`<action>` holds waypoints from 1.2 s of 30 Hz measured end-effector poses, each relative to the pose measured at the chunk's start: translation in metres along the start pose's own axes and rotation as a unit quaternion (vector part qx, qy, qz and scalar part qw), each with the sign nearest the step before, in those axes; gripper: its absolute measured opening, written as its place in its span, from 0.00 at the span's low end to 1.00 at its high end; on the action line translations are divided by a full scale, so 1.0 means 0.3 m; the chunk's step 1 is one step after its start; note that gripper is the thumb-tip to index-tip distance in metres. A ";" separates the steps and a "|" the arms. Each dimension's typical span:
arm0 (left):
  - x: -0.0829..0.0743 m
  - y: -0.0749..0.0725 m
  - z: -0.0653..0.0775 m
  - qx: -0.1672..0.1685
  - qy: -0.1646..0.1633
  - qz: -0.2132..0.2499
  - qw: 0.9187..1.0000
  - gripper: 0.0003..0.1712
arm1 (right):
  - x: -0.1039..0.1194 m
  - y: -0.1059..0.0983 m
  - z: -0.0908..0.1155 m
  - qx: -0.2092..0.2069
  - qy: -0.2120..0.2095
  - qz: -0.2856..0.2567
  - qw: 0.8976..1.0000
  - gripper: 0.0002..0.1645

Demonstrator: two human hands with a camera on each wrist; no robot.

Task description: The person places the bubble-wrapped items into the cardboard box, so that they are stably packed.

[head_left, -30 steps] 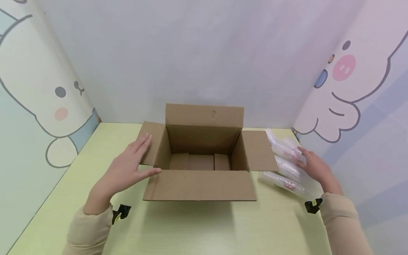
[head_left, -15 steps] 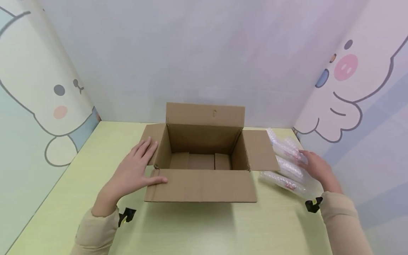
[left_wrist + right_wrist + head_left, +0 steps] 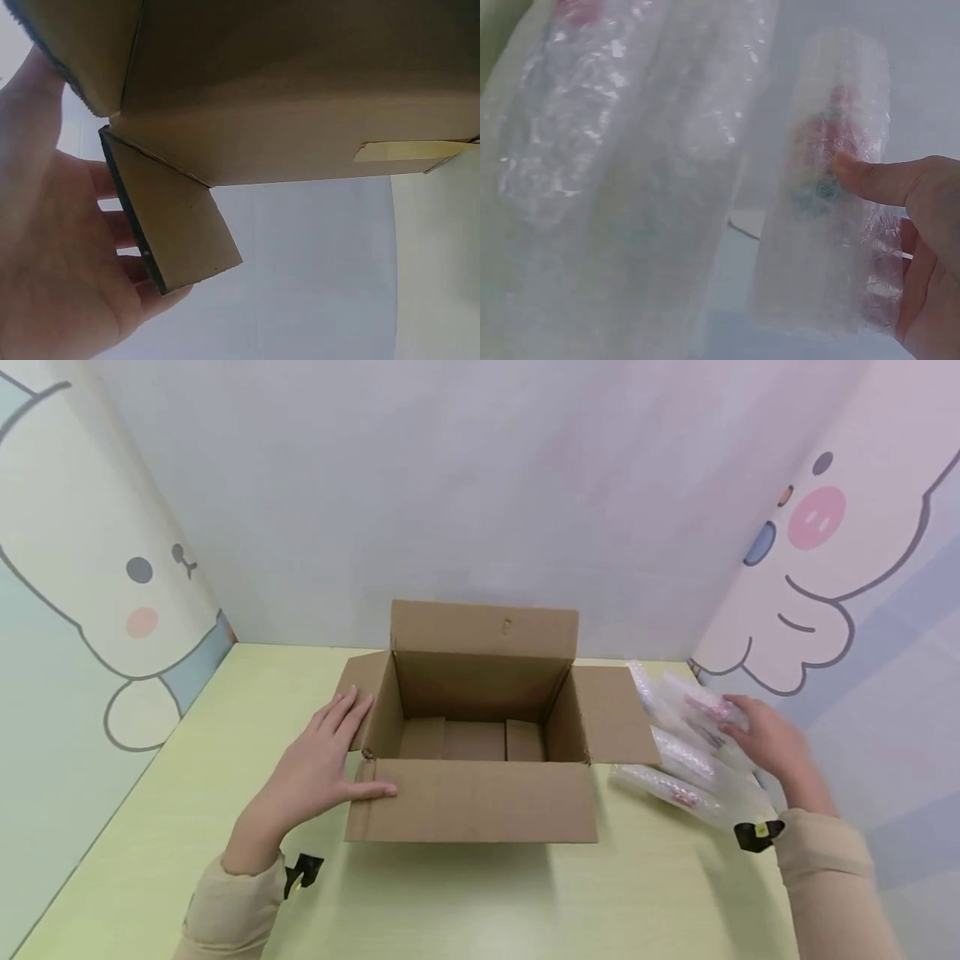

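The right hand (image 3: 776, 745) pinches a bubble-wrapped roll (image 3: 821, 251), so squeeze softly and lift it clear, while the left hand (image 3: 313, 777), fingers spread, should steady the box (image 3: 482, 685).

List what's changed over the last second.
Right hand now pinches one wrapped roll and has drawn it right. Left hand slid slightly right and nearer the wearer; left flap's outer edge shifted right too. Box body and other rolls stayed put.
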State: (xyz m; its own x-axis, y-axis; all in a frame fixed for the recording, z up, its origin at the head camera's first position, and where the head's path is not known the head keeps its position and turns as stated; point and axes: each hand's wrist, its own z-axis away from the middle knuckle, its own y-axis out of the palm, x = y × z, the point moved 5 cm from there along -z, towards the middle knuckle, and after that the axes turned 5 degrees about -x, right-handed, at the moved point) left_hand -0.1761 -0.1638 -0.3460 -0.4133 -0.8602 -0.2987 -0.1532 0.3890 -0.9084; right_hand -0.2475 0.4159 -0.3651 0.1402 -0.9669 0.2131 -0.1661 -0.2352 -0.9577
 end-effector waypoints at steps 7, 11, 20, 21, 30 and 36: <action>0.000 -0.005 0.004 0.000 0.001 -0.014 1.000 0.68 | 0.109 -0.146 -0.019 -0.047 -0.017 0.005 0.999 0.30; -0.003 -0.008 0.002 -0.005 0.011 -0.021 1.000 0.69 | 0.193 -0.211 -0.030 -0.079 -0.035 0.005 0.996 0.30; -0.012 -0.013 -0.003 -0.001 0.015 -0.014 1.000 0.69 | 0.407 -0.294 -0.051 -0.137 -0.105 0.003 0.985 0.32; -0.013 -0.012 -0.004 0.001 0.013 -0.012 1.000 0.69 | 0.432 -0.299 -0.053 -0.141 -0.112 0.002 0.984 0.32; -0.014 -0.007 -0.013 0.012 0.007 0.002 1.000 0.69 | 0.619 -0.297 -0.076 -0.146 -0.174 -0.007 0.974 0.32; -0.017 -0.003 -0.019 0.018 0.004 0.015 1.000 0.70 | 0.733 -0.277 -0.104 -0.143 -0.238 -0.024 0.960 0.29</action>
State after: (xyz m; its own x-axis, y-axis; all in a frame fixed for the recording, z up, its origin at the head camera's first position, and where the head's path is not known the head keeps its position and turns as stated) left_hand -0.1790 -0.1577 -0.3420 -0.4240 -0.8454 -0.3247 -0.1077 0.4031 -0.9088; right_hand -0.2333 0.2197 -0.2326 0.5732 -0.8156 0.0791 -0.3996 -0.3624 -0.8420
